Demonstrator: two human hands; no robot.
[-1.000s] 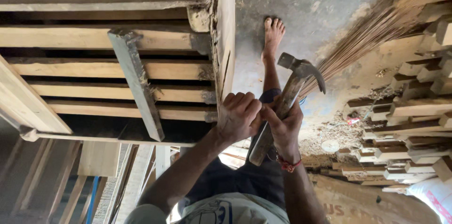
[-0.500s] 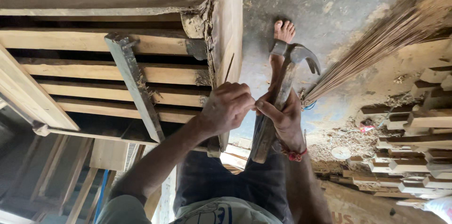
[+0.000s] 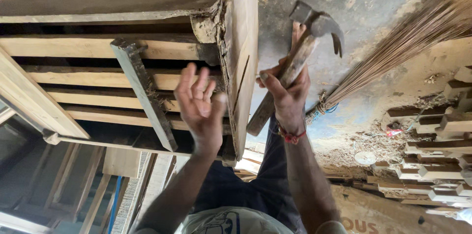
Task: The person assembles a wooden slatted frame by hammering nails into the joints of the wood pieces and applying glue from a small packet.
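Beside a wooden pallet [image 3: 147,62], right hand [image 3: 287,91] grips a claw hammer [image 3: 300,52].

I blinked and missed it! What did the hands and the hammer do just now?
The left hand let go of the hammer and opened, fingers spread, moving over in front of the wooden frame. The right hand kept its grip on the handle, and the hammer head rose a bit higher. The frame, the broom and the wood pieces on the floor stayed put.

Rough wooden pallet [image 3: 147,66], hammer [image 3: 295,62] with dull metal head, worn wooden handle
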